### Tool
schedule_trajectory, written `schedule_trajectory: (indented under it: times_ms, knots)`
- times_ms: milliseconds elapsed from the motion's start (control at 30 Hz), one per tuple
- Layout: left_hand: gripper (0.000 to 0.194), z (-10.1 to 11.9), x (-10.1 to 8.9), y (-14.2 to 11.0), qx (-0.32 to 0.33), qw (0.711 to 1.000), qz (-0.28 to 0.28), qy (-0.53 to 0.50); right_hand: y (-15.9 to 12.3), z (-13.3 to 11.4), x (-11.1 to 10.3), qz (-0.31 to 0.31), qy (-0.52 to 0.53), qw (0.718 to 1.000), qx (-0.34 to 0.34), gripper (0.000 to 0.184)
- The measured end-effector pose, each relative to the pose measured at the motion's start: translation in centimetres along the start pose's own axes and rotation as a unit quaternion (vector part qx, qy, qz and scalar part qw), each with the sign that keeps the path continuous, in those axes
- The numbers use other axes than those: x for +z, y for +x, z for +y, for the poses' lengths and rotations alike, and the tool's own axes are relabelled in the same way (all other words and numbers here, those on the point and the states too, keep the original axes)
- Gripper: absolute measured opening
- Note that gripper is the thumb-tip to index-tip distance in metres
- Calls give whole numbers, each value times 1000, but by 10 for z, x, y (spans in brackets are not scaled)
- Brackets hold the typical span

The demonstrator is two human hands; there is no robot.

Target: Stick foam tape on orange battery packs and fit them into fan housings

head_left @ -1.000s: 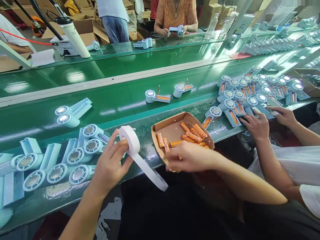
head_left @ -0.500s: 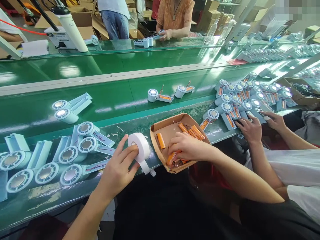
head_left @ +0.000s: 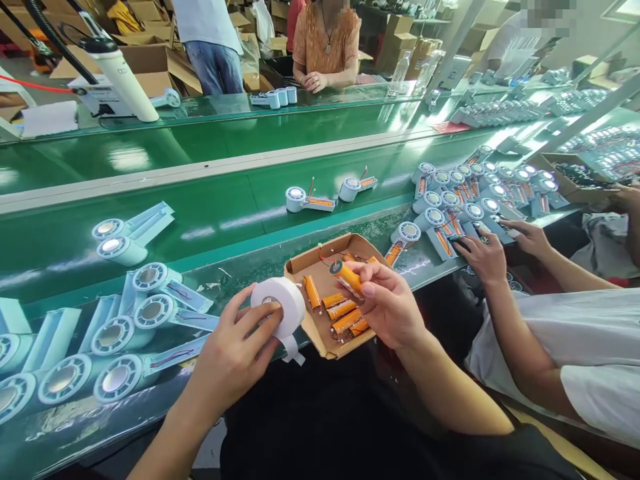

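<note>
My left hand (head_left: 230, 357) grips a white roll of tape (head_left: 280, 303) at the near edge of the green bench, with a short loose end hanging below it. My right hand (head_left: 387, 303) is closed on an orange battery (head_left: 346, 275) with thin wires, lifted just above a brown cardboard tray (head_left: 313, 260). Several more orange batteries (head_left: 343, 313) lie in that tray. The tape roll and the battery are a short gap apart.
Pale blue fan housings (head_left: 135, 320) lie in a group at my left and two more (head_left: 310, 199) on the green belt. A co-worker's hands (head_left: 480, 257) at my right handle another cluster of housings (head_left: 460, 200). Other people stand across the far belt.
My right hand has come up out of the tray with one battery. The tape's long loose strip is now short, and the roll sits closer to the tray.
</note>
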State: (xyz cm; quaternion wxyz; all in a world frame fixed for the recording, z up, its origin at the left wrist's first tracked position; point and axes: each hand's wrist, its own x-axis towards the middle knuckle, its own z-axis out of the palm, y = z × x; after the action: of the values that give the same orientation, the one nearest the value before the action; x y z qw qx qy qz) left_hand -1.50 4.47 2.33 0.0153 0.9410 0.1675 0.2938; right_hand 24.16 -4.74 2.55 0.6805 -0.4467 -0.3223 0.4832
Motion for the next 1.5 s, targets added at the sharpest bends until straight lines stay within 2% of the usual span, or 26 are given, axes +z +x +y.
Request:
schedule_trajectory:
  times_ms: [133,233,467,600,667,733,800,833,867,900,967,1033,1100,1133,1200,1233,1267,1300,1367,1400,1433,1500]
  knots:
    - [28,8,1,5,5,1000,-12,15,-7,6,9,71,-72,989,-109,23]
    - [26,13,3,8,3,999,-20,28,-11,11,12,77,-157,970,-170,22]
    - [36,15,9,8,21,994,-33,101,-15,27,15,67,-250,949,-179,17]
    - [34,12,3,12,52,988,-46,139,-19,33,13,20,-238,960,-150,12]
    - [31,10,-5,17,78,986,-53,139,-15,28,7,-2,-179,979,-94,30]
    - [34,9,-14,25,92,985,-62,134,-6,16,-1,-75,-124,989,-2,47]
    - [41,9,-20,32,83,988,-76,106,5,3,-4,-168,-115,976,77,43]
    - [45,11,-21,35,69,991,-76,87,8,-2,-2,-188,-121,970,93,38]
    - [48,13,-20,37,53,994,-66,71,10,-4,2,-178,-124,972,90,34]
    - [49,17,-17,38,40,996,-50,60,10,-2,9,-136,-116,981,70,34]
    - [43,28,-5,35,6,998,3,68,4,10,27,7,-65,998,0,43]
    - [36,42,12,29,-39,994,57,85,-3,26,41,135,-5,989,-57,51]
    - [32,57,29,21,-82,989,92,76,-4,33,41,182,19,981,-70,50]
    - [32,65,36,18,-97,989,97,61,-1,30,34,192,19,978,-78,46]
    - [31,75,44,17,-104,992,63,31,11,12,10,225,13,965,-135,33]
    - [32,76,46,19,-101,994,27,23,20,1,-4,252,14,947,-200,26]
    - [34,75,47,24,-97,995,-19,18,30,-8,-17,271,17,923,-273,28]
    - [37,70,46,29,-92,993,-72,11,39,-15,-28,281,35,906,-315,34]
    - [40,49,38,38,-80,981,-178,-21,51,-22,-38,261,48,919,-290,45]
    - [40,35,30,39,-85,971,-219,-44,51,-23,-39,245,43,934,-257,49]
    - [41,18,20,37,-103,962,-244,-59,47,-23,-40,230,29,947,-223,50]
    - [46,-19,-6,22,-174,952,-249,-46,31,-22,-43,226,-10,958,-174,49]
